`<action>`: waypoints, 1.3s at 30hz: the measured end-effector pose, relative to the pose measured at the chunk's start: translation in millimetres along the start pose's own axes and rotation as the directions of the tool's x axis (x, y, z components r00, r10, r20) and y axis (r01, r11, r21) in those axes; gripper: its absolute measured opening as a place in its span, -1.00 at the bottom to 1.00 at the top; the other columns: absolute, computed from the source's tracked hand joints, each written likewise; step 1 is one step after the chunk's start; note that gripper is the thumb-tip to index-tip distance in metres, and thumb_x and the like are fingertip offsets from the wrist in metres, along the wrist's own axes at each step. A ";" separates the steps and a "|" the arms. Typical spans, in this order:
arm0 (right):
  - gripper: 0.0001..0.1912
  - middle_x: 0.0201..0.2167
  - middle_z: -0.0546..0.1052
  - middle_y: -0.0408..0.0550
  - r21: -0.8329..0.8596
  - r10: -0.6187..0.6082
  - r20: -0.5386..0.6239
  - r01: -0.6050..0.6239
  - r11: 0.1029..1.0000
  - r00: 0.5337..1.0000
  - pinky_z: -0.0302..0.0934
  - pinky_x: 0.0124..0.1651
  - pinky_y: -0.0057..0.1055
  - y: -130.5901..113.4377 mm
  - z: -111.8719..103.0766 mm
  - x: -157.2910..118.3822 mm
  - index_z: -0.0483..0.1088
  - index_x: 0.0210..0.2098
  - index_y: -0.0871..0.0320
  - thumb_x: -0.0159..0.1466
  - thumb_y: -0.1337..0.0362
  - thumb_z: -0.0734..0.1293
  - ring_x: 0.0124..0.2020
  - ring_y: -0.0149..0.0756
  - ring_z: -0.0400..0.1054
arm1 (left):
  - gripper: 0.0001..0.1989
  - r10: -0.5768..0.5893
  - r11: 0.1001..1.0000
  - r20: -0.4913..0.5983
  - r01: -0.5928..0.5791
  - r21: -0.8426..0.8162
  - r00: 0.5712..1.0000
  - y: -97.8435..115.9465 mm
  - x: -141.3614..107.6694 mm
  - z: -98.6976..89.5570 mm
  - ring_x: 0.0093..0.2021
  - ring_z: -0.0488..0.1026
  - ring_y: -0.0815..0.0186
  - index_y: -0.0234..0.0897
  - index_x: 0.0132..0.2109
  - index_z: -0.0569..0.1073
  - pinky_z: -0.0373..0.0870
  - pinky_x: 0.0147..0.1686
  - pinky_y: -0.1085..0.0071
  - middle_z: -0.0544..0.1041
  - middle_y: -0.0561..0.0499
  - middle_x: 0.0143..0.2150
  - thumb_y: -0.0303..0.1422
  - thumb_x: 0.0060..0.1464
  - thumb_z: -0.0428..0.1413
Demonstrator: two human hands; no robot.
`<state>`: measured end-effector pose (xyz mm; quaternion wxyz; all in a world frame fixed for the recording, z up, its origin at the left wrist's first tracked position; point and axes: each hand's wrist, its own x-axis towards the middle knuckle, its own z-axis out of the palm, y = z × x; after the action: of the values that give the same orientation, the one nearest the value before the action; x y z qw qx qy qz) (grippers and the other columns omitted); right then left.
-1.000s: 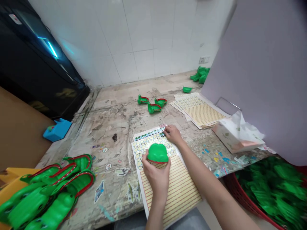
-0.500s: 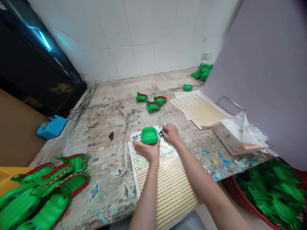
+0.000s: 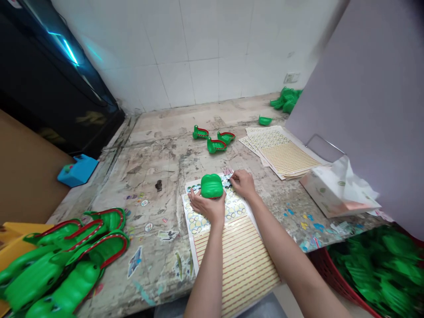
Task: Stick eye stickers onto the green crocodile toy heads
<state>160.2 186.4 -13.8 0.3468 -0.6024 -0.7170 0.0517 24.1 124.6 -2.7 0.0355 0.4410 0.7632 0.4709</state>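
My left hand [image 3: 210, 208] is closed around a green plastic crocodile toy part [image 3: 212, 186], its smooth ribbed side facing up. Below it lies a sticker sheet [image 3: 247, 260] with rows of round eye stickers at the far end and red-edged strips at the near end. At the sheet's upper right corner, my right hand [image 3: 244, 183] has thumb and fingertips pinched together over the eye stickers. Whatever is between those fingertips is too small to make out. The sheet's near end hangs over the table edge.
Three green jaw pieces [image 3: 217, 145] with red rims stand beyond the sheet. More sheets [image 3: 285, 150] and a tissue box [image 3: 338, 187] lie to the right. Several green crocodile parts [image 3: 76, 260] are piled at left. A red basket [image 3: 341, 278] of green parts sits below right.
The whole view has shifted slightly, so the things appear a little further right. My left hand still holds the green part, and my right hand stays pinched at the sheet's corner.
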 end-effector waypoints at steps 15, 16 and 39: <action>-0.76 -0.51 0.46 -0.10 0.292 -0.060 -0.002 0.058 0.955 0.998 0.08 -0.27 -0.38 -7.9 -11.6 -0.6 0.30 -0.51 0.15 0.08 0.13 0.38 -0.44 -0.32 0.29 | -0.34 0.009 0.987 -0.191 -0.040 -0.157 0.982 -2.6 1.8 -2.0 0.22 0.18 0.04 -0.25 -0.03 0.13 0.14 0.17 0.08 0.25 -0.26 0.14 -0.12 -0.22 0.25; -0.77 -0.51 0.46 -0.10 0.243 -0.082 -0.018 0.083 0.966 0.997 0.08 -0.23 -0.35 -10.3 -14.0 -1.3 0.31 -0.52 0.14 0.09 0.14 0.37 -0.41 -0.31 0.30 | -0.34 -0.005 0.985 -0.200 -0.030 -0.169 0.980 -3.0 2.2 -1.8 0.21 0.19 0.04 -0.25 -0.03 0.14 0.15 0.17 0.08 0.25 -0.26 0.14 -0.13 -0.22 0.26; -0.69 -0.49 0.49 -0.07 0.644 0.201 0.057 -0.190 0.741 0.978 0.21 -0.49 -0.45 -71.2 -0.2 4.2 0.45 -0.36 0.18 0.11 0.03 0.35 -0.54 -0.37 0.31 | -0.33 0.063 0.995 -0.109 -0.071 -0.070 0.992 1.9 -2.4 -6.1 0.25 0.12 -0.01 -0.27 -0.09 0.16 0.09 0.17 0.04 0.22 -0.31 0.17 -0.10 -0.29 0.27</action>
<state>101.2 171.0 23.2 0.5311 -0.5184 -0.5853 0.3264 23.9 119.0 1.2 -0.0048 0.4392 0.7309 0.5224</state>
